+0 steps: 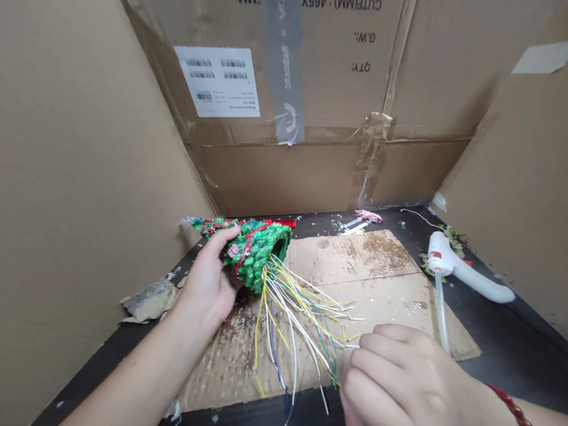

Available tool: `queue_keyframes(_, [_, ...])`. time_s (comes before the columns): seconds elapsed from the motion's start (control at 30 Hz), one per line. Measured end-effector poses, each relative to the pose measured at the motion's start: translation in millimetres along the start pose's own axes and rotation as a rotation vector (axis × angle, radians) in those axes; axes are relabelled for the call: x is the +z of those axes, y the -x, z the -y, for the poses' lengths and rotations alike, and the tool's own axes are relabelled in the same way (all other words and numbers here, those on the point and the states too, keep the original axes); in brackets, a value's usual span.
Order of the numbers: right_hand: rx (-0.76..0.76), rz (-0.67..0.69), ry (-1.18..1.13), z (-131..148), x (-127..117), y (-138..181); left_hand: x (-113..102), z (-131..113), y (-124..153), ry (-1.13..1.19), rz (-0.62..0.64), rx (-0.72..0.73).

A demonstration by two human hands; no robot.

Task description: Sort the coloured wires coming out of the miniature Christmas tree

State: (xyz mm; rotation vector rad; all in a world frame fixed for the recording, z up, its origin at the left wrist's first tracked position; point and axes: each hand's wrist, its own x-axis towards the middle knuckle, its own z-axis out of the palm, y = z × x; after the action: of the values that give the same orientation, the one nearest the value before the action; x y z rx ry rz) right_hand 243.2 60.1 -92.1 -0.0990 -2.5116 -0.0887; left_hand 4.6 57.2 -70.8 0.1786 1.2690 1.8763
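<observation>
Carton at the rear carries inverted print: "CUTF(MM): 465X", partly covered, "G.W.:" and "QTY:". Grey tape reads "DRAGBAR". White label bears barcodes; its small text is illegible. Cardboard walls close off the left and right. Open dark counter shows right of the cardboard sheet; a white glue gun lies at the sheet's right edge. Left hand is wrapped around a green tree ornament, tilted over the sheet's left part, thumb on top. Coloured wires fan from its hollow base. Right hand is curled near the wire ends; whether it grips one cannot be told.
</observation>
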Motion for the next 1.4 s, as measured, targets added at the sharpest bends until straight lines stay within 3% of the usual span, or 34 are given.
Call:
queue_keyframes(0.17, [0.054, -0.041, -0.039, -0.7, 1.4, -1.3, -1.5, 0.7, -0.6, 0.017, 0.013, 0.005])
queue_keyframes(0.3, [0.195, -0.022, -0.102, -6.0, 4.0, 1.0, 0.8, 0.2, -0.1, 0.033, 0.015, 0.014])
queue_keyframes(0.53, [0.468, 0.423, -0.035, -19.6, 4.3, 3.7, 1.8, 0.0, 1.6, 0.022, 0.007, -0.004])
queue_keyframes(0.87, [0.350, 0.518, -0.002, -22.1, 3.8, 10.7, 0.5, -0.2, 1.1, 0.017, 0.009, 0.001])
queue_keyframes(1.0, [0.390, 0.561, -0.075, -22.1, 1.2, 8.5, 0.5, 0.3, 0.2, 0.014, 0.002, 0.003])
queue_keyframes(1.1, [0.438, 0.496, -0.199, -21.7, -3.0, 3.4, 1.0, 0.7, -0.4, 0.020, 0.015, 0.004])
queue_keyframes(1.3, [0.412, 0.145, -0.213, -23.8, -7.8, -2.9, 0.7, 0.2, 0.5, 0.017, 0.013, 0.002])
queue_keyframes(1.4, [0.419, 0.073, -0.235, -24.7, -7.7, -3.1, -0.3, 0.2, 1.2, 0.017, 0.012, 0.012])
